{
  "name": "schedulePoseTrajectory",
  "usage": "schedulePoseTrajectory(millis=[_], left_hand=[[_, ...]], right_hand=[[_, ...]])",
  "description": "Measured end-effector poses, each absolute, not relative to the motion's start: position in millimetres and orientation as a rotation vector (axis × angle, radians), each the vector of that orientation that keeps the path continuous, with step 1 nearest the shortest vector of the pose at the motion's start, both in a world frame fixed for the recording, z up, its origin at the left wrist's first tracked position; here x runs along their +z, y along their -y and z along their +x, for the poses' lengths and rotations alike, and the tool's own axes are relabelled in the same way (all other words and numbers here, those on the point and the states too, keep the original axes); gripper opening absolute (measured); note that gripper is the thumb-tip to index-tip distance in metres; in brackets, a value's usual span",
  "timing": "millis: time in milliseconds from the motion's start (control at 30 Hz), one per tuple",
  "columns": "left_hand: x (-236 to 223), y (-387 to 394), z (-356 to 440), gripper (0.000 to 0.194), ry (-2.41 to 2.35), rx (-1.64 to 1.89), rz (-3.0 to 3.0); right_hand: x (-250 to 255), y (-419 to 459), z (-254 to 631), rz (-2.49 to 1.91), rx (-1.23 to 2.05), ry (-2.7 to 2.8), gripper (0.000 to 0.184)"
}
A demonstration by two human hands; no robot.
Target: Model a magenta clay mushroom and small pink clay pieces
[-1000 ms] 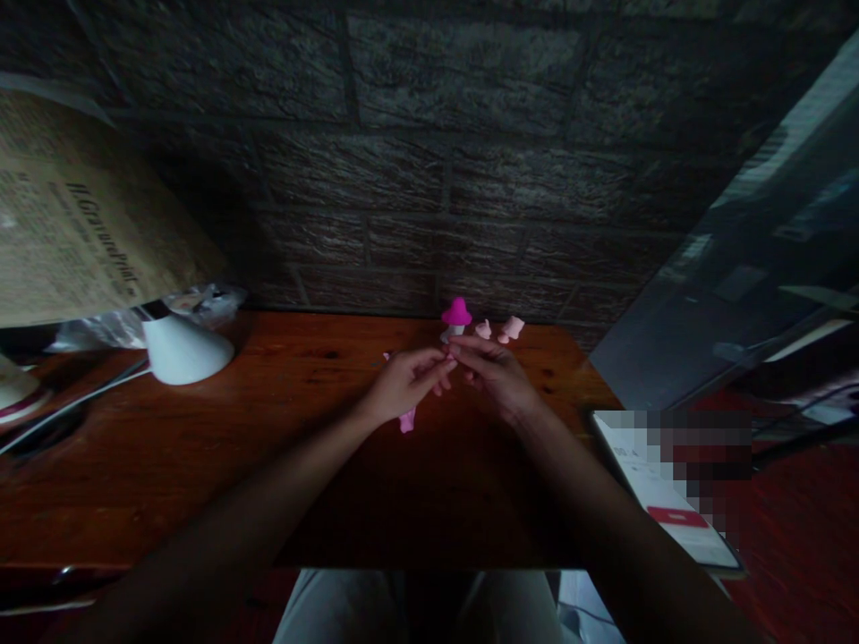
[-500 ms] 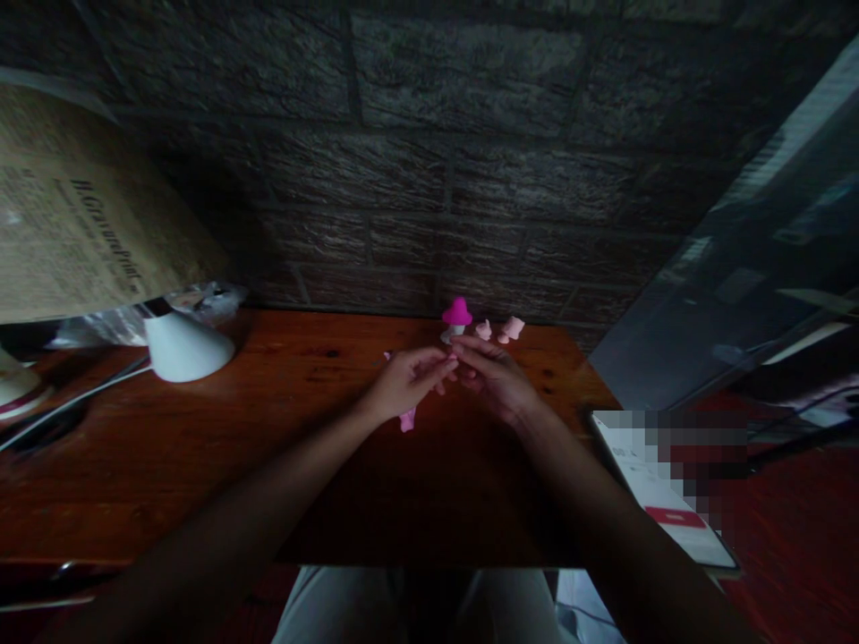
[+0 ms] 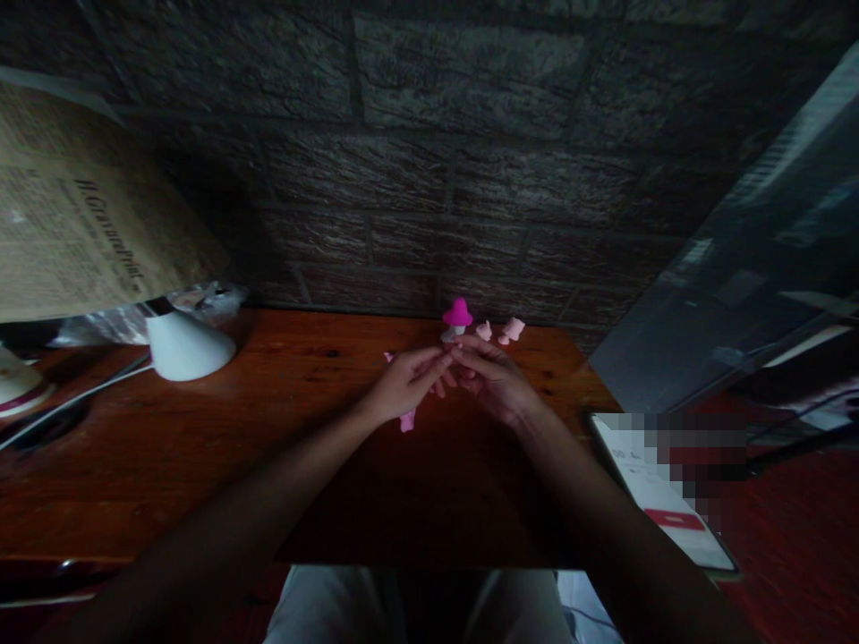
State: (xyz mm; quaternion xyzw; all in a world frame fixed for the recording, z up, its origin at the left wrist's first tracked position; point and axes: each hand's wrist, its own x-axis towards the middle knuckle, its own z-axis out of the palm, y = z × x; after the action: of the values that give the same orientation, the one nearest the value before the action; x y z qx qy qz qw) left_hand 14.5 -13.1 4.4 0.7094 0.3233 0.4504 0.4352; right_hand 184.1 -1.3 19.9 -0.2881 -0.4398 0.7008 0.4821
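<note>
Pink shows faintly where the fingertips of both hands meet: a small bit (image 3: 455, 351), mostly hidden, above the wooden table (image 3: 221, 447). The left hand (image 3: 406, 383) has its thumb and forefinger pinched together on it, the other fingers curled beneath. The right hand (image 3: 497, 377) comes in from the other side, its thumb and forefinger also closed on the bit, touching the left fingertips. The exact shape of what they hold I cannot tell.

Just beyond the fingertips stands a magenta cap (image 3: 457, 313), upright on a pale stem (image 3: 456, 332) partly covered by the right hand. Beside it, to the right, lie a little pale-pink piece (image 3: 484, 331) and a larger pale-pink block (image 3: 514, 328), all three near the dark brick wall (image 3: 403, 179). A pink strip (image 3: 407, 420) sticks out below the left hand, and a pink tip (image 3: 388, 356) shows above it; whether these are one thing is hidden by the hand.

Well apart, at the left, a lamp has a white cone base (image 3: 190, 347) and a printed brown shade (image 3: 87, 210), with clear plastic (image 3: 218, 302) behind. A tablet (image 3: 661, 501), partly pixelated, sits by the table's right edge.
</note>
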Motion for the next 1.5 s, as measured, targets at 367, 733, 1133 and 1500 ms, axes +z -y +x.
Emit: schedulePoseTrajectory(millis=[367, 733, 1133, 1500], left_hand=[[6.1, 13.9, 13.9, 0.028, -0.848, 1.095, 1.783], [6.7, 14.5, 14.1, 0.028, -0.861, 1.091, 1.793], [6.2, 15.2, 14.0, 0.024, -0.856, 1.104, 1.799], [5.8, 14.6, 13.8, 0.021, -0.899, 1.13, 1.807]], right_hand=[[18.3, -0.4, 184.2, -0.768, 1.643, 1.094, 0.024], [19.3, 1.0, 183.6, -0.809, 1.579, 1.132, 0.024], [18.2, 0.6, 185.6, -0.861, 1.518, 1.206, 0.019], [19.2, 1.2, 184.5, -0.858, 1.514, 1.232, 0.023]])
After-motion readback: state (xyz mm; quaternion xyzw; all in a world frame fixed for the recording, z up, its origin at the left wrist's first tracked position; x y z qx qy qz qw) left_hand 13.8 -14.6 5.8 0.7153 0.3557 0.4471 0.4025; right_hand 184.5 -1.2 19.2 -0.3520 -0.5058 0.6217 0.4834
